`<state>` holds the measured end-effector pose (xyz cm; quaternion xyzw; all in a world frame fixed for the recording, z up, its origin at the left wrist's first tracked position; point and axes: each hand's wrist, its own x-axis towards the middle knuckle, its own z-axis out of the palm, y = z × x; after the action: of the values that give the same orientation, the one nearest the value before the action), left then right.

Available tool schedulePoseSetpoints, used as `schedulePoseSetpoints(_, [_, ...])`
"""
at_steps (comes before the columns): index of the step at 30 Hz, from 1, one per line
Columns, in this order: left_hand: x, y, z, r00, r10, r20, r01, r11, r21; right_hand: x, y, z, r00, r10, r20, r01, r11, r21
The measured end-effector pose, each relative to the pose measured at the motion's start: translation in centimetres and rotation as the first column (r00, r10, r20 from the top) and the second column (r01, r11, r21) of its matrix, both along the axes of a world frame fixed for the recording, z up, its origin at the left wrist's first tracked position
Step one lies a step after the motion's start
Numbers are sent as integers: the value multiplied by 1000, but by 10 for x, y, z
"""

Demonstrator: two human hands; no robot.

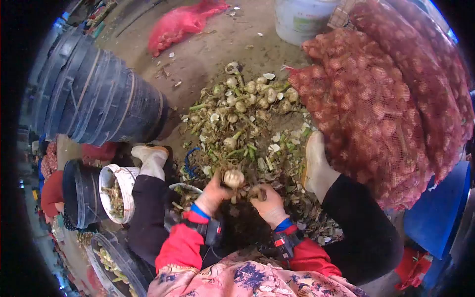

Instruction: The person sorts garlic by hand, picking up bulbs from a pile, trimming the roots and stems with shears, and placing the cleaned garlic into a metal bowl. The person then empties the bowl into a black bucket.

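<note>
My left hand [213, 194] is closed round a pale garlic bulb [233, 178], its round face turned up between thumb and fingers. Just to the right, my right hand [268, 204] is closed with the fingers curled in. A small dark brownish thing shows at its fingertips, and I cannot tell what it is. In front of both hands, a heap of garlic bulbs [241, 107] with cut green stems and loose skins covers the ground. A blue cord [188, 161] lies on the scraps left of the heap.
Full red mesh sacks of garlic [368, 109] lean at the right. Stacked dark buckets [99, 94] lie at the left, above a white bucket [131, 185]. A white tub [303, 17] and a pink mesh bag [180, 24] sit farther off. My boots [153, 161] flank the heap.
</note>
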<state>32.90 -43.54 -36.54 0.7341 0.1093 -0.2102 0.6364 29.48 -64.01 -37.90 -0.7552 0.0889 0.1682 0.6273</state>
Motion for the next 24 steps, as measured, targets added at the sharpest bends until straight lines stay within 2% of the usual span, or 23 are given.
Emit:
schedulePoseSetpoints(1, [-21,0,6,1000,-1,26,-1,999,43,2,-1,14,1000,4,7,-4,1000,8])
schedulePoseSetpoints(2, [-37,-2,21,998,-28,52,23,996,86,4,-1,24,976,201,88,-188,972,-138])
schedulePoseSetpoints(3, [-51,-5,33,995,-56,77,46,991,129,2,1,30,908,396,139,-343,891,-297])
schedulePoseSetpoints(4, [-59,-8,37,983,-118,140,120,993,-6,-1,5,38,865,457,206,-355,849,-390])
schedulePoseSetpoints(5, [-65,-6,43,982,-115,149,117,993,-2,-4,6,45,862,459,216,-354,850,-390])
schedulePoseSetpoints(7, [-78,2,58,997,-28,75,44,974,-220,-10,7,61,820,551,155,-435,776,-457])
schedulePoseSetpoints(8, [-81,8,47,969,-101,228,151,966,-212,-13,7,67,818,552,161,-433,776,-458])
schedulePoseSetpoints(9, [-89,9,46,967,-101,232,151,966,-210,-16,8,71,794,583,173,-451,755,-476])
schedulePoseSetpoints(10, [-89,-2,68,991,58,119,-3,907,-422,-19,8,76,768,613,184,-467,733,-495])
schedulePoseSetpoints(11, [-90,-7,81,981,190,-26,-168,785,-597,-22,9,81,767,613,190,-464,734,-497])
schedulePoseSetpoints(12, [-97,7,49,975,177,134,-125,937,-327,-24,11,87,752,637,171,-484,709,-513])
schedulePoseSetpoints(13, [-98,5,57,974,176,139,-123,937,-327,-26,11,90,737,660,149,-505,683,-528])
schedulePoseSetpoints(15, [-97,-2,72,975,154,159,-126,976,-176,-27,11,90,713,689,134,-524,649,-552])
schedulePoseSetpoints(16, [-95,-10,76,958,238,157,-196,950,-245,-29,11,88,687,718,115,-545,613,-572])
schedulePoseSetpoints(17, [-96,-13,85,958,239,159,-196,950,-244,-31,11,85,686,718,118,-544,614,-572])
schedulePoseSetpoints(19, [-97,-20,103,976,216,33,-205,956,-208,-33,10,78,716,679,163,-466,639,-612])
schedulePoseSetpoints(20, [-100,-26,95,915,359,-187,-404,823,-399,-34,10,76,715,679,166,-464,639,-613])
schedulePoseSetpoints(24, [-107,-28,110,897,345,-276,-438,777,-452,-35,5,67,705,689,169,-479,638,-603])
